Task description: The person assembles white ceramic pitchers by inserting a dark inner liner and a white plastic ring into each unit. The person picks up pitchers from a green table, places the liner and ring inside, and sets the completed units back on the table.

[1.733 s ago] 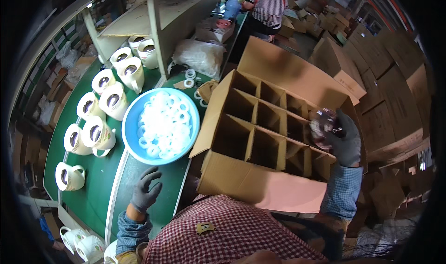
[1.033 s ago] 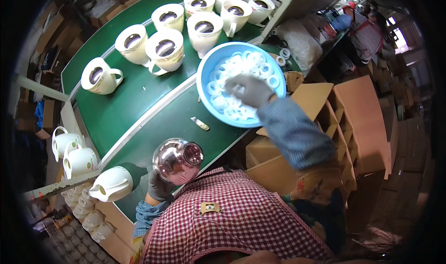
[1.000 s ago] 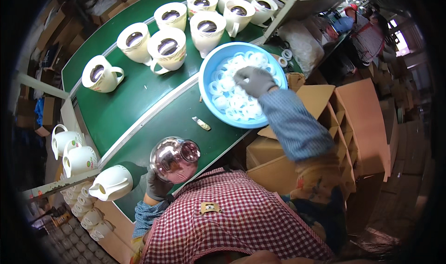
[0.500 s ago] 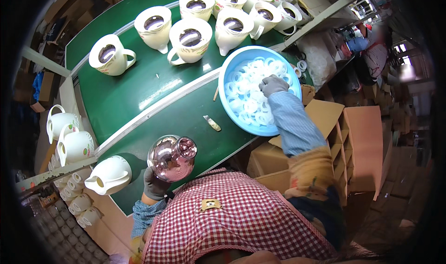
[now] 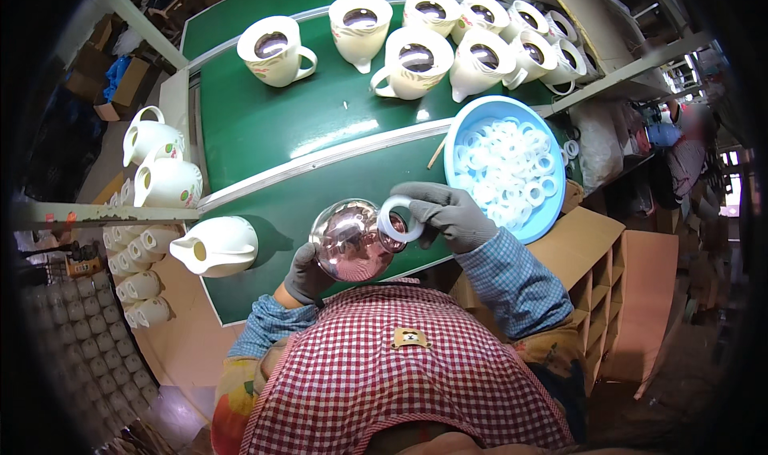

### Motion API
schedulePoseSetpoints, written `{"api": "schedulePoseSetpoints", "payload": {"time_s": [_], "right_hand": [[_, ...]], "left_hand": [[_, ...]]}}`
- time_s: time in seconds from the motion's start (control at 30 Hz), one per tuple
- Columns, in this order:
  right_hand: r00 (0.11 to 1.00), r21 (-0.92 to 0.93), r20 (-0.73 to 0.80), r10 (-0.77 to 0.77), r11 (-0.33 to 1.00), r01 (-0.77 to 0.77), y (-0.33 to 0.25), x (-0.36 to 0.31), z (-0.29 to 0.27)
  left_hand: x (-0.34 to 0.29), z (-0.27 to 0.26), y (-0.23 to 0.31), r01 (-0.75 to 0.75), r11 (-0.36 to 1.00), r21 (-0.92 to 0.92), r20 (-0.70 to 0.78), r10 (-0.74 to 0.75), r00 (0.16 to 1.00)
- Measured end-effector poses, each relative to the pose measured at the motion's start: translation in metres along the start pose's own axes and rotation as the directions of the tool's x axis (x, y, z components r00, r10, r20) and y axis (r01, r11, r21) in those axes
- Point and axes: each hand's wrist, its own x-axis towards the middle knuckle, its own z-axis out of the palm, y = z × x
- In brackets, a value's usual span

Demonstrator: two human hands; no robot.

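My left hand [image 5: 306, 275], in a grey glove, is closed round the side of a shiny pinkish glass flask liner [image 5: 346, 245]. The liner's neck points to the right. In my gloved right hand [image 5: 458, 219] a translucent white ring [image 5: 384, 223] is pinched between thumb and fingers. The ring is right at the neck's mouth and partly covers it; whether it touches the glass I cannot tell. Right of that hand stands a light blue basin [image 5: 450, 163] with many loose white rings [image 5: 506, 163]. A white jug [image 5: 228, 247] stands left of my left hand.
Across the green table [image 5: 256, 135] runs a metal strip [image 5: 320, 165]. White jugs [image 5: 360, 43] with dark shiny mouths line its far side. More white jugs [image 5: 170, 184] stand by the left frame bar. A divided cardboard box [image 5: 588, 243] is at the right, beside my right arm.
My right hand has left the basin with a ring and come to the liner's neck. The liner has tilted slightly further to the right, and the whole view has shifted.
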Motion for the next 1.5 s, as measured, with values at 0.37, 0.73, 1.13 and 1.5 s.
{"api": "schedulePoseSetpoints", "payload": {"time_s": [0.37, 0.73, 1.13, 1.5], "right_hand": [[0.981, -0.28, 0.168, -0.101, 0.949, 0.146, 0.024, -0.027, 0.024], [0.626, -0.614, 0.44, -0.644, 0.293, 0.733, 0.066, -0.02, 0.042], [0.708, -0.636, 0.536, -0.46, 0.331, 0.697, 0.054, -0.029, 0.061], [0.835, -0.428, 0.462, -0.299, 0.75, 0.505, 0.07, 0.091, 0.105]], "left_hand": [[-0.025, -0.009, -0.012, -0.02, 0.996, -0.088, 0.061, 0.026, 0.998], [-0.056, 0.026, -0.012, -0.074, 0.984, -0.165, -0.075, 0.062, 0.995], [-0.077, 0.027, -0.031, -0.108, 0.939, -0.326, -0.172, 0.053, 0.984], [-0.132, -0.016, -0.014, -0.436, 0.881, -0.182, -0.332, 0.362, 0.871]]}}
